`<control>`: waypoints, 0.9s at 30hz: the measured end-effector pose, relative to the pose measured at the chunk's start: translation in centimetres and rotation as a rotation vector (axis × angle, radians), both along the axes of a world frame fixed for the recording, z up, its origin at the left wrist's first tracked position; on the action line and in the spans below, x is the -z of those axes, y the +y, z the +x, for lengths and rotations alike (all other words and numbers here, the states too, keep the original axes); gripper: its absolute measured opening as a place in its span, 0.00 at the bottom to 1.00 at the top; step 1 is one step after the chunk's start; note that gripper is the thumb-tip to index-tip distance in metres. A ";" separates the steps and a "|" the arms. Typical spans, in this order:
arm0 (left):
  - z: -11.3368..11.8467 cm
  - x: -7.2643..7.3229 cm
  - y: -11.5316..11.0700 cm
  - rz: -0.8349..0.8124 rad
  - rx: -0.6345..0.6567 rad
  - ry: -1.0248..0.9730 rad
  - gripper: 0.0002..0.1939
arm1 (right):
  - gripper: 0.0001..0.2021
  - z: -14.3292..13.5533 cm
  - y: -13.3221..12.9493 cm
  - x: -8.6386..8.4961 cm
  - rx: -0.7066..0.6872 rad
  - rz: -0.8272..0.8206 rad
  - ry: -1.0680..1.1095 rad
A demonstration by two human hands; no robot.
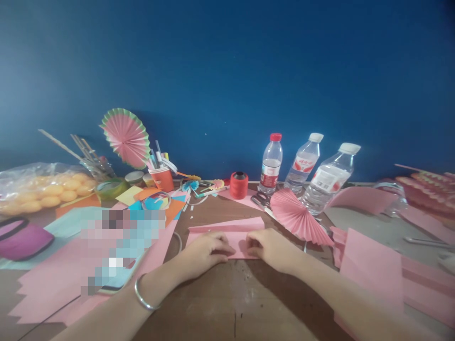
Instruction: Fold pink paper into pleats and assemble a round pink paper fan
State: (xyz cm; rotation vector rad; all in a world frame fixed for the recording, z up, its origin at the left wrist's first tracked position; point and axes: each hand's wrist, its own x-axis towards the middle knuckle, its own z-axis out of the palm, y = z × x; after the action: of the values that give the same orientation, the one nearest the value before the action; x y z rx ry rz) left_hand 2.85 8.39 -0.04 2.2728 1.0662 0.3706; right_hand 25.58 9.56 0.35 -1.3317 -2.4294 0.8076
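Note:
A sheet of pink paper [239, 237] lies on the brown table in front of me, with a raised fold along its far edge. My left hand [209, 251] is closed on the paper's left part, fingers curled over it and thumb at the near edge. At the right part, my right hand [269, 247] grips the same sheet with bent fingers. The fingertips hide some of the near edge. Just right of my right hand rests a pleated pink paper fan [296, 218], with scissors [261, 201] behind it.
Behind the sheet stand a red thread spool [239, 185] and water bottles [272, 166]. Leftward are a cup of pens [161, 177], a round paper fan [125, 137], a bag of orange balls [46, 192] and pink sheets [53, 293]. More pink paper [371, 270] lies right.

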 end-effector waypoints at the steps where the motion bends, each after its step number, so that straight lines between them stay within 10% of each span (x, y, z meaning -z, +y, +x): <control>1: 0.0 0.0 0.0 -0.006 -0.003 0.000 0.11 | 0.03 0.0 0.1 0.0 0.002 -0.012 0.014; 27: -0.1 0.4 0.2 0.073 0.071 0.105 0.11 | 0.04 0.1 0.4 0.2 -0.010 0.029 -0.093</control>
State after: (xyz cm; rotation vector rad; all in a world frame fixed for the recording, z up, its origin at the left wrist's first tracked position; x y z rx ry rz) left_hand 2.72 8.57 -0.46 2.4111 1.0354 0.2671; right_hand 25.68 9.95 0.16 -1.3765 -2.5106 0.7252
